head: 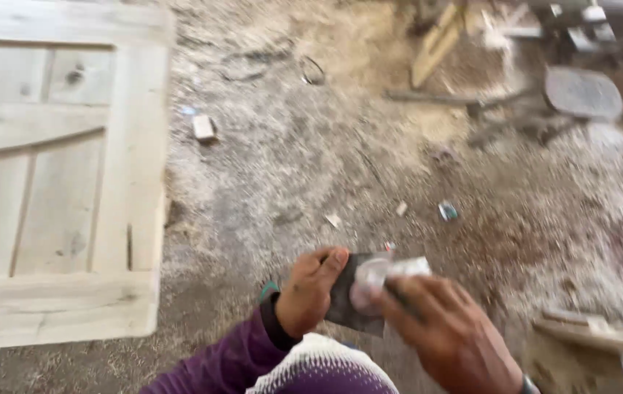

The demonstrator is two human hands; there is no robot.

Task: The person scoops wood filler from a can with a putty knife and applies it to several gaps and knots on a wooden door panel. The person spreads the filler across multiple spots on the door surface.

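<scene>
Dark sheet | gripped by left hand and right hand | held above sawdust floor, beside wooden door panel

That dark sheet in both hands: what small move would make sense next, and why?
Probably steady the dark sheet first. The left hand pinches its edge while the right hand presses a pale, blurred piece against it, all in mid-air above the sawdust floor.

Woodworking shop. Evidence: floor covered in sawdust and shavings; unfinished pale wooden door panel at left of frame; timber offcuts and dark machine parts upper right.
</scene>
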